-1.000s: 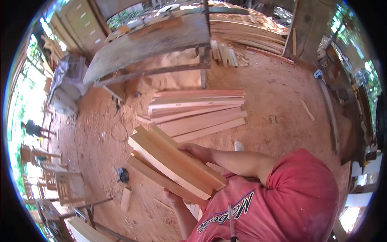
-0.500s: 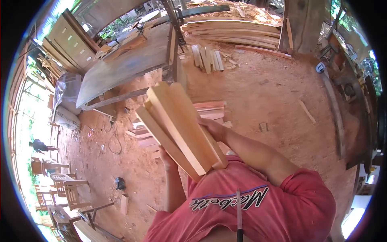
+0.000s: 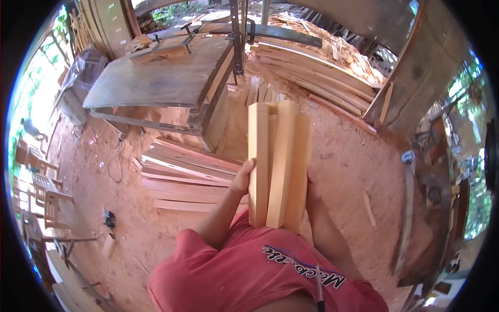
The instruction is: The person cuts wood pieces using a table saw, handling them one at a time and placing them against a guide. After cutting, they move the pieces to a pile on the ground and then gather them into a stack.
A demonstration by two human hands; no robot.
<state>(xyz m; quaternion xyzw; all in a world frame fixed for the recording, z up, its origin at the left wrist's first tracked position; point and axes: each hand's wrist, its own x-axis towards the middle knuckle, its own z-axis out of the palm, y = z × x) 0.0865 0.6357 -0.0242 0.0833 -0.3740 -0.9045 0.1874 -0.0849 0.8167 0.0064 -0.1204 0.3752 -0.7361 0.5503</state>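
Note:
A bundle of several planed wooden pieces (image 3: 281, 161) stands nearly upright against the front of my red shirt (image 3: 234, 265). On its left side my left hand (image 3: 243, 177) is closed, with the thumb along the outer piece. My right hand (image 3: 312, 184) presses the opposite side, its fingers mostly hidden behind the wood. Between them the pieces lie lengthwise, with narrow gaps and slightly uneven top ends. A pen-like stick (image 3: 319, 288) hangs at my shirt front.
Stacked wooden strips (image 3: 192, 179) lie on the dirt floor at left, beside a large worktable (image 3: 161, 78). Long boards (image 3: 317, 73) are piled at the back. A loose stick (image 3: 369, 208) lies to the right; wooden chairs (image 3: 49, 195) stand far left.
The bundle has swung from a leftward tilt to nearly upright and moved right in view. Both hands still clasp it. The view has turned, showing more of the strip stack.

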